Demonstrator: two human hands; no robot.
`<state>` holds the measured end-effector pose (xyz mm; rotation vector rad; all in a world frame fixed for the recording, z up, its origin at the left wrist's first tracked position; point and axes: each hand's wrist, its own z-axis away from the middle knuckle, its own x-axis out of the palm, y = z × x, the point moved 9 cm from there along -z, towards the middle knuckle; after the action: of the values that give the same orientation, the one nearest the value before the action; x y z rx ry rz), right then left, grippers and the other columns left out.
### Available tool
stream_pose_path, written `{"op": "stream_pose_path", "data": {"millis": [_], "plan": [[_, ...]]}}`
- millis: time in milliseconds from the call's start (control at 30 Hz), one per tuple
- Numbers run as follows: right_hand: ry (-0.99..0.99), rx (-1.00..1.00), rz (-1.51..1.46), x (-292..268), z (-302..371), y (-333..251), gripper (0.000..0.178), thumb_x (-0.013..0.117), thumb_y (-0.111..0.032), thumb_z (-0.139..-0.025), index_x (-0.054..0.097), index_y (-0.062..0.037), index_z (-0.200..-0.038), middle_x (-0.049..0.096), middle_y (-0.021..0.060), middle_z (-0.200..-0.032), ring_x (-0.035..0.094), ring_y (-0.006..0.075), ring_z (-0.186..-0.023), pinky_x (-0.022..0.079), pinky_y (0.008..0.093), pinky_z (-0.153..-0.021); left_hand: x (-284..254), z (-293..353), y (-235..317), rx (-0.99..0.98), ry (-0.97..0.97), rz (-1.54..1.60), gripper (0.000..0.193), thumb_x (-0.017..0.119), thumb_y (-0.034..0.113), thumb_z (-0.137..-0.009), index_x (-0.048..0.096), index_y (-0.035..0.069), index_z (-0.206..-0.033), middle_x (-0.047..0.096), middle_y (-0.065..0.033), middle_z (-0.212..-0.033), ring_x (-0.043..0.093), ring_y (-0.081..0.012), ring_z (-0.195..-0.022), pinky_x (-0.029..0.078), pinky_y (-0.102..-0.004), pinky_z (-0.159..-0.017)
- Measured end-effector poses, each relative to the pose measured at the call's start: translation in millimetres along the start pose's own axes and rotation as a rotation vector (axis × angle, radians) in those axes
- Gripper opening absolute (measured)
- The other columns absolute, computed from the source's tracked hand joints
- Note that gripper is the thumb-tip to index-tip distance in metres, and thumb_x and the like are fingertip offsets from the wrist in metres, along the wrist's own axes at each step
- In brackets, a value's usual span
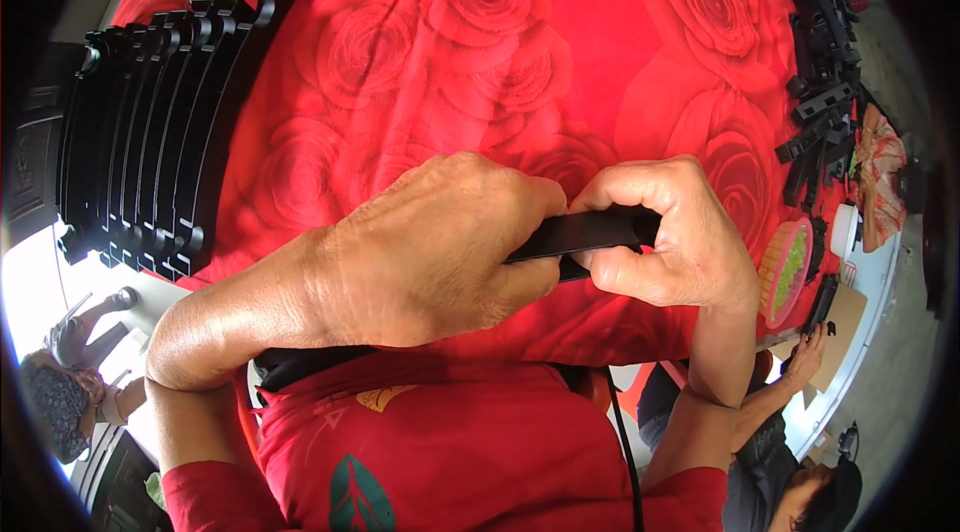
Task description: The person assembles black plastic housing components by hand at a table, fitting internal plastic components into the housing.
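Observation:
A black plastic strip [575, 235] is held between both my hands, low over the near middle of the table. My left hand [440, 242] is closed round its left part, back of the hand up, so that end is hidden. My right hand [680, 237] pinches the right end, with the thumb below and the index finger curled over it. A narrow dark edge also shows under the strip, by the right thumb; I cannot tell whether it belongs to the same piece.
Long black curved plastic parts [165, 132] stand in a row at the left. Red rose-patterned cloth [500, 42] covers the table. Small black parts [820, 112] lie along the right edge, near a pink basket [787, 272]. A co-worker's hand [808, 357] holds a black part at right.

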<state>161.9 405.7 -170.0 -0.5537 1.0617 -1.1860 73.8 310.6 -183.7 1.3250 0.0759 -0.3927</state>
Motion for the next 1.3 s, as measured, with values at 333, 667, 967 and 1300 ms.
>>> {"op": "stream_pose_path", "data": {"millis": [333,667,967,1300], "plan": [[0.047,0.030,-0.027,2.6,-0.7,9.7,0.020,0.079,-0.012,-0.073,0.075,-0.0019,-0.090,0.065,0.0065,-0.066,0.063,0.0119,-0.060,0.048,0.0306,-0.056,0.8,-0.1,0.8,-0.001,0.028,-0.040,0.017,0.073,0.012,-0.090,0.069,-0.002,-0.099,0.066,-0.0216,-0.075,0.070,-0.0397,-0.071,0.052,-0.0473,-0.064],[0.063,0.011,-0.140,1.6,-1.6,23.1,0.020,0.077,-0.013,-0.074,0.075,0.0003,-0.090,0.065,0.0088,-0.067,0.063,0.0130,-0.060,0.050,0.0309,-0.058,-8.6,-5.4,7.8,-0.058,0.029,-0.294,0.031,0.083,0.020,-0.088,0.072,0.000,-0.109,0.070,-0.0200,-0.091,0.070,-0.0401,-0.086,0.055,-0.0483,-0.075],[0.401,-0.013,-0.205,-15.0,13.7,32.0,0.013,0.072,-0.005,-0.082,0.074,0.0038,-0.090,0.067,0.0058,-0.067,0.060,0.0075,-0.061,0.047,0.0283,-0.056,-62.1,47.2,50.3,0.193,0.722,-0.435,0.017,0.079,0.001,-0.086,0.073,0.000,-0.102,0.062,-0.0122,-0.108,0.061,-0.0243,-0.100,0.049,-0.0364,-0.091],[0.542,-0.053,-0.107,-1.8,13.8,23.6,0.019,0.071,-0.011,-0.088,0.076,0.0037,-0.099,0.069,0.0062,-0.070,0.064,0.0092,-0.063,0.049,0.0285,-0.058,-31.3,64.2,41.1,0.167,0.820,-0.734,0.031,0.089,0.012,-0.080,0.076,0.004,-0.106,0.058,-0.0175,-0.122,0.056,-0.0336,-0.111,0.049,-0.0435,-0.094]]}}
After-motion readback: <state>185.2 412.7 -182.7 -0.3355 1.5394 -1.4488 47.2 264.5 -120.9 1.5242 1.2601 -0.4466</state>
